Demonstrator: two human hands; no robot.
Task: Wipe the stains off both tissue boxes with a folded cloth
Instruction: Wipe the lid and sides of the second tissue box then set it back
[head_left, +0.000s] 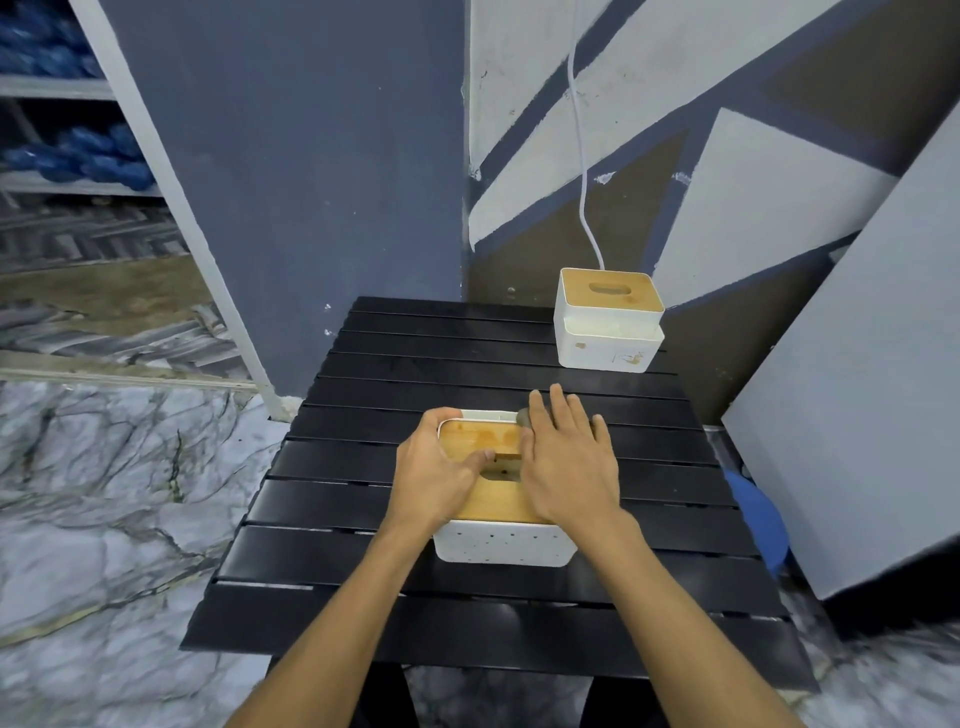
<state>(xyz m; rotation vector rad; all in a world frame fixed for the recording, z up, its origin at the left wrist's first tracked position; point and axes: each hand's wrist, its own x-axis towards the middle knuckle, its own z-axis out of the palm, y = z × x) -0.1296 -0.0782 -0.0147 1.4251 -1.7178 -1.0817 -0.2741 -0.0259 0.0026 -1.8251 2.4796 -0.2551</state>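
Nearest to the person, the near tissue box (501, 545), white with a wooden lid, is sitting around the middle of the black slatted tabletop (322, 613), and its front wall is showing small dark specks. The left hand (434, 470) is gripping the box's left side. Its fingers (444, 415) are curling over the far left corner, while the thumb is lying across the lid toward the slot. The right hand (569, 462) is lying flat over the lid's right side with its fingers straight and slightly spread. It is pressing down on a grey cloth (523, 415), of which only a small bit is peeking out by the index finger at the box's far edge. Further back, the far tissue box (605, 332) is standing at the tabletop's far right corner, well apart from both hands, with brownish marks showing low on its front wall. A white cable (581, 156) is hanging down the painted wall behind it.
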